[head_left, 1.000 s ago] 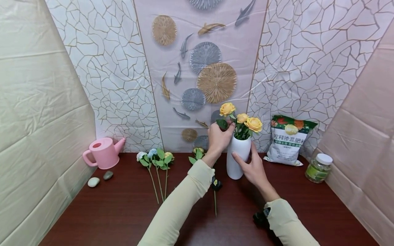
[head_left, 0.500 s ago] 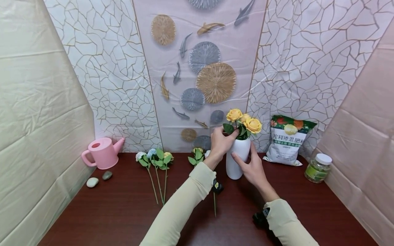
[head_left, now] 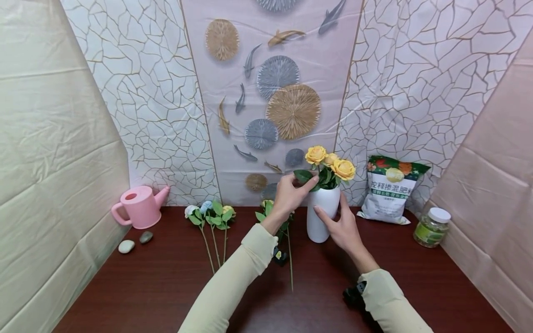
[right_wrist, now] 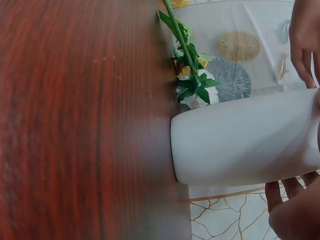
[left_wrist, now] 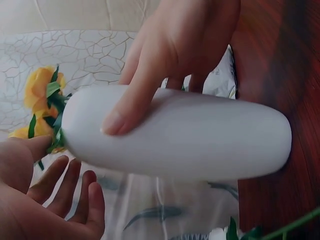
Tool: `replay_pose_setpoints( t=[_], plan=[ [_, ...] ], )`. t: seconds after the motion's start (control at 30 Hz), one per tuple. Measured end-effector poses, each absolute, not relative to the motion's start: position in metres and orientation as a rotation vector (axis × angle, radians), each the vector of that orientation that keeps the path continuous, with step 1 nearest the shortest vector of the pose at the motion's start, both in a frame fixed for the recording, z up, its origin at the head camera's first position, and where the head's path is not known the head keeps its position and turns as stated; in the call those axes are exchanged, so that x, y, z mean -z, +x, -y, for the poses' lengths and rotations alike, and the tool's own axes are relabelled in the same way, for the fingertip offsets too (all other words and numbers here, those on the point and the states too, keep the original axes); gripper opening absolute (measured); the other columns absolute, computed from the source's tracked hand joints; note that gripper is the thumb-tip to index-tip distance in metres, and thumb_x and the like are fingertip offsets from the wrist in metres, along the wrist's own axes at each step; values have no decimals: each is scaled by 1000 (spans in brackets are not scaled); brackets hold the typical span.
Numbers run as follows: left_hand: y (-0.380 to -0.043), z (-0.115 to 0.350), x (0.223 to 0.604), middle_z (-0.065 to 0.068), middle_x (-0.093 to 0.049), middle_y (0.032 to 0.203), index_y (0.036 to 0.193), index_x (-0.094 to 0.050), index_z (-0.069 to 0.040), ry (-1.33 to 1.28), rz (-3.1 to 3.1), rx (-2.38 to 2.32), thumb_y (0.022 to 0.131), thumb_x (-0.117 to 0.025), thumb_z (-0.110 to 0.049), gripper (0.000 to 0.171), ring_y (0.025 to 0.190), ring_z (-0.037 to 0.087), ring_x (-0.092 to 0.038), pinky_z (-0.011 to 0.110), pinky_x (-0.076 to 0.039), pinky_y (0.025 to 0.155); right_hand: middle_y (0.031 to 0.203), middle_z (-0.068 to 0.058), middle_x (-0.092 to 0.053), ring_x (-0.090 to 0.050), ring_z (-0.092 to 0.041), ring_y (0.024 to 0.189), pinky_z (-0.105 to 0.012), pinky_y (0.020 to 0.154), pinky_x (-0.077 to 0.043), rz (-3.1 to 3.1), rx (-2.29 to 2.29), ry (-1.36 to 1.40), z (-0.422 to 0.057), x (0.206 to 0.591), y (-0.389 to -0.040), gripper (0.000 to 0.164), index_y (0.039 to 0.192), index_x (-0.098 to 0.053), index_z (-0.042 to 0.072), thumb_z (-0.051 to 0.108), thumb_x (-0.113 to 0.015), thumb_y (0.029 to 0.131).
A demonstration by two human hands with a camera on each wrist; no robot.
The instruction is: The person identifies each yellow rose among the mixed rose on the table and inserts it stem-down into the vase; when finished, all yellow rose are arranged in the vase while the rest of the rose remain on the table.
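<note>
A tall white vase [head_left: 323, 215] stands upright on the dark red table, with several yellow roses [head_left: 343, 169] and green leaves in its mouth. My right hand [head_left: 343, 226] grips the vase around its middle, thumb in front and fingers on the far side. In the left wrist view that right hand [left_wrist: 175, 55] lies across the white body of the vase [left_wrist: 200, 135]. At the vase's mouth is my left hand [head_left: 291, 192], its thumb right at the leaves. The left wrist view shows the left hand's fingers [left_wrist: 70, 190] relaxed and spread, holding no stem.
Several cut flowers [head_left: 216, 217] lie left of the vase; more flowers [head_left: 268, 208] lie partly behind the left arm. A pink watering can [head_left: 140, 208] and two stones [head_left: 127, 246] are at the left. A fertilizer bag [head_left: 389, 189] and a lidded jar [head_left: 431, 226] stand right.
The left rose has gone lower into the vase, nearer the others. My left hand has let go of its stem and drawn slightly left. The right hand stays on the vase.
</note>
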State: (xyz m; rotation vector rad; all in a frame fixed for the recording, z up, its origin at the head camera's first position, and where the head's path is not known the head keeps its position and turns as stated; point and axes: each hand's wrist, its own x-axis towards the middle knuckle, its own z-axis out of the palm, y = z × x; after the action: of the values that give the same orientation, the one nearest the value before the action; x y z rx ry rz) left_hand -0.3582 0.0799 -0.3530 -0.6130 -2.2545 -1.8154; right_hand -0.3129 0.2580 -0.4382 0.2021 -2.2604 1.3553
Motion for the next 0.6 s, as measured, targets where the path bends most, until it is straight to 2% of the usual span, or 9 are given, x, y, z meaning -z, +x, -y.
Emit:
replay_pose_setpoints(
  t=[0.07,0.2,0.33,0.6],
  plan=[
    [-356,-70,354,-8,-74,93,101,-75,-33,-649,2247,1815,90,-70,-54,23,86,9,-69,30,-56,68,144,-11,-52,-57,-28,125,-54,97,-52,2259,-1360,200,-258,438,-313,83,158,-20,36,46,-70,93],
    [-354,-48,356,-9,-74,106,111,-73,-33,-708,2225,1788,93,-68,-50,25,98,9,-68,32,-57,80,143,-9,-52,-57,-27,125,-53,98,-52,2265,-1363,181,-258,438,-314,83,158,-21,37,48,-71,92],
    [-354,-25,366,-12,-74,111,116,-73,-34,-705,2219,1762,95,-67,-47,25,103,8,-69,36,-57,91,144,-8,-51,-55,-26,126,-52,99,-51,2274,-1358,159,-258,438,-314,85,158,-20,38,51,-71,91],
    [-350,22,398,-11,-75,106,113,-73,-35,-557,2353,1654,96,-68,-42,19,98,9,-69,36,-56,87,144,-10,-52,-55,-27,127,-54,99,-51,2289,-1359,146,-258,438,-313,85,158,-20,37,52,-70,91]
  ],
)
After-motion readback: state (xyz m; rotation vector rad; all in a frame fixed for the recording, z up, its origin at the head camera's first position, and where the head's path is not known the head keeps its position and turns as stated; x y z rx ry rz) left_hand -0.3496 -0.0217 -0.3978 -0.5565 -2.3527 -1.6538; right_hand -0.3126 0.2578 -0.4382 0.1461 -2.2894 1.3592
